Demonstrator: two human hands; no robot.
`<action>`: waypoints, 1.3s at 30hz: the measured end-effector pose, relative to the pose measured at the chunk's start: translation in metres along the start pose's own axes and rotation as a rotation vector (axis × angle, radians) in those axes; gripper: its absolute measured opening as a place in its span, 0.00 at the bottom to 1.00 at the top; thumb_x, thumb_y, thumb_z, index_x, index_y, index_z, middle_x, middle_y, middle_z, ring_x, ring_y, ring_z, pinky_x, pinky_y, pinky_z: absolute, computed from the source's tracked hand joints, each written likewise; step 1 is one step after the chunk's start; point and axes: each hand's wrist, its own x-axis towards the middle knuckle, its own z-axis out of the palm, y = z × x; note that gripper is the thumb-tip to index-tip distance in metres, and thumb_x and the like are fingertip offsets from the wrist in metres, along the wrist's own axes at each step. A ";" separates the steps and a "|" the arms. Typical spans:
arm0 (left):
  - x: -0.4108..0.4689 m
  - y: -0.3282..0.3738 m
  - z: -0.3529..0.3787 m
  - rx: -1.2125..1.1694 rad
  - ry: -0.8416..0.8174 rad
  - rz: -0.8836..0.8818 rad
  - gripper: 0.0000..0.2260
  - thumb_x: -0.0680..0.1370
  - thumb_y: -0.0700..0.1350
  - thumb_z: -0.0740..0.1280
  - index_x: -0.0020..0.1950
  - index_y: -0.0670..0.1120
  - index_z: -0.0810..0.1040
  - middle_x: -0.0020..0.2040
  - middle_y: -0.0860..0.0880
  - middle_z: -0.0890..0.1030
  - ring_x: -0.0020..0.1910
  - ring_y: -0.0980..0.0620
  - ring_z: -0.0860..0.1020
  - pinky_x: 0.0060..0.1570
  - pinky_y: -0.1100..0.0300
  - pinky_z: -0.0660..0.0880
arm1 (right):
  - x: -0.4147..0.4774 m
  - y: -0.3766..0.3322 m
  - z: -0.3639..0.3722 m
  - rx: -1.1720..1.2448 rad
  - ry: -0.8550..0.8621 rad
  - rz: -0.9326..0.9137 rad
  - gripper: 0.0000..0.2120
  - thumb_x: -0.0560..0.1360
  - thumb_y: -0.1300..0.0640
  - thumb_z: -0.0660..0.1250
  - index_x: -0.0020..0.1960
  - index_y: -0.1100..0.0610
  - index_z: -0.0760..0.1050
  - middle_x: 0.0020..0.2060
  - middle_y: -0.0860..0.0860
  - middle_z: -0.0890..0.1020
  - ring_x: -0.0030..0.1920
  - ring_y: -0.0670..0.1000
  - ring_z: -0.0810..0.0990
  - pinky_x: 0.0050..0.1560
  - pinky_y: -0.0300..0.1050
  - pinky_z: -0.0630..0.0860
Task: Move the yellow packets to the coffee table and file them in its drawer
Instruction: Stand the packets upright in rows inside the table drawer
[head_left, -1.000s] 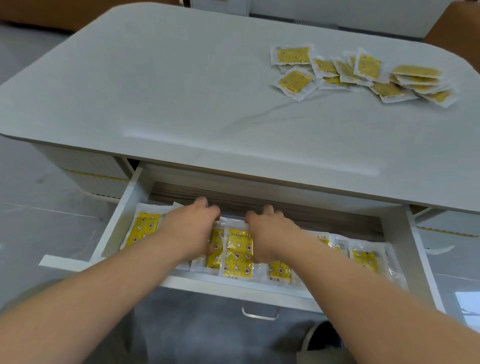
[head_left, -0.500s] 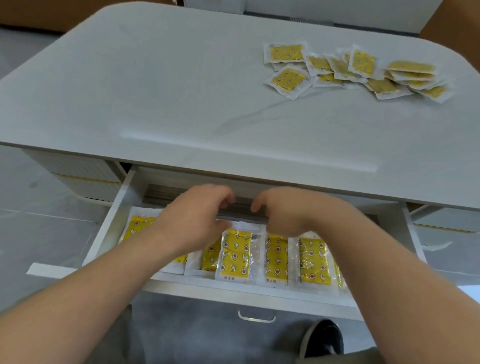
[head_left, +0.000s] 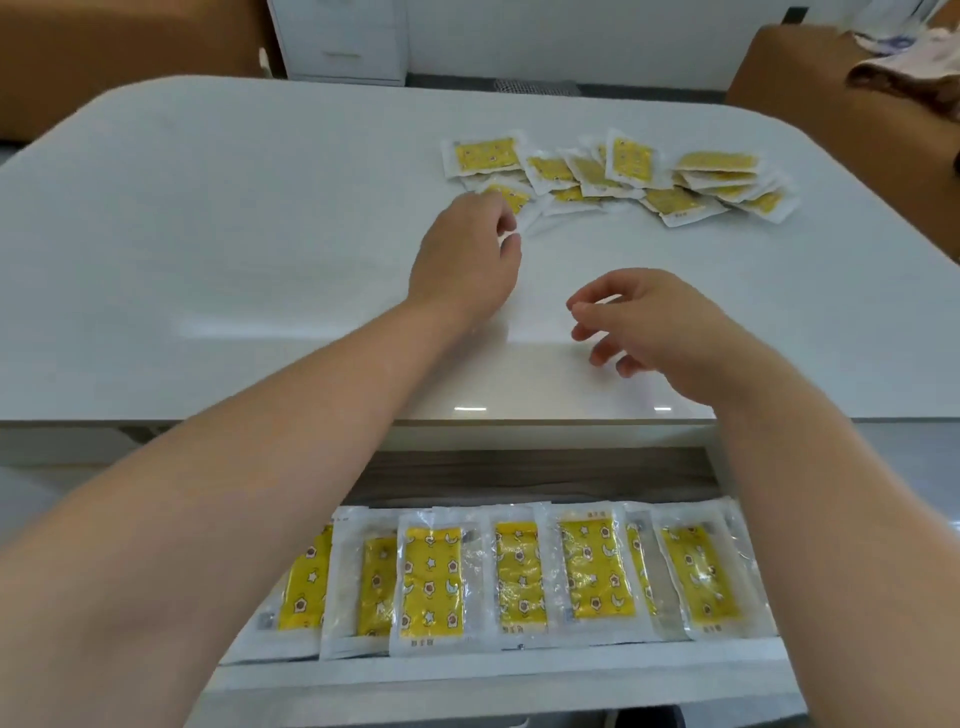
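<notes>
Several loose yellow packets (head_left: 631, 166) lie in a heap at the far right of the white coffee table (head_left: 208, 234). My left hand (head_left: 467, 254) is stretched out to the heap's near left end. Its thumb and fingertips pinch the white edge of the nearest yellow packet (head_left: 511, 196), which the hand partly hides. Nearer to me, my right hand (head_left: 654, 322) hovers over the bare tabletop with loosely curled fingers and holds nothing. Below the table's front edge the drawer (head_left: 519, 670) stands pulled out. A row of overlapping filed packets (head_left: 519, 577) lies flat in it.
A brown seat (head_left: 831, 104) with crumpled cloth on it stands at the far right. A white cabinet (head_left: 337, 41) is behind the table, and a brown seat (head_left: 104, 47) at the far left. My forearms cross over both ends of the drawer.
Both hands have left the drawer and risen over the tabletop. The left hand has gone forward to the packet heap, and the right has stopped short above the table.
</notes>
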 end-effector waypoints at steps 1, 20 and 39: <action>0.017 0.000 0.009 0.055 -0.009 0.014 0.07 0.80 0.46 0.65 0.55 0.45 0.78 0.55 0.49 0.78 0.52 0.48 0.76 0.52 0.56 0.73 | 0.010 0.009 0.000 -0.046 0.120 -0.006 0.06 0.80 0.53 0.67 0.56 0.51 0.80 0.48 0.50 0.85 0.38 0.47 0.82 0.38 0.41 0.75; 0.080 -0.025 0.068 0.402 -0.019 -0.234 0.30 0.81 0.61 0.59 0.76 0.42 0.62 0.68 0.39 0.75 0.67 0.38 0.71 0.65 0.45 0.65 | 0.228 0.049 -0.083 -0.685 0.695 0.107 0.29 0.84 0.43 0.44 0.82 0.53 0.54 0.83 0.52 0.52 0.81 0.61 0.50 0.76 0.68 0.46; 0.074 -0.022 0.062 0.253 0.086 -0.188 0.29 0.75 0.51 0.70 0.72 0.43 0.65 0.66 0.41 0.70 0.64 0.40 0.71 0.63 0.48 0.68 | 0.227 0.049 -0.074 -0.874 0.817 0.108 0.29 0.83 0.42 0.46 0.72 0.59 0.71 0.72 0.61 0.68 0.74 0.62 0.62 0.75 0.69 0.49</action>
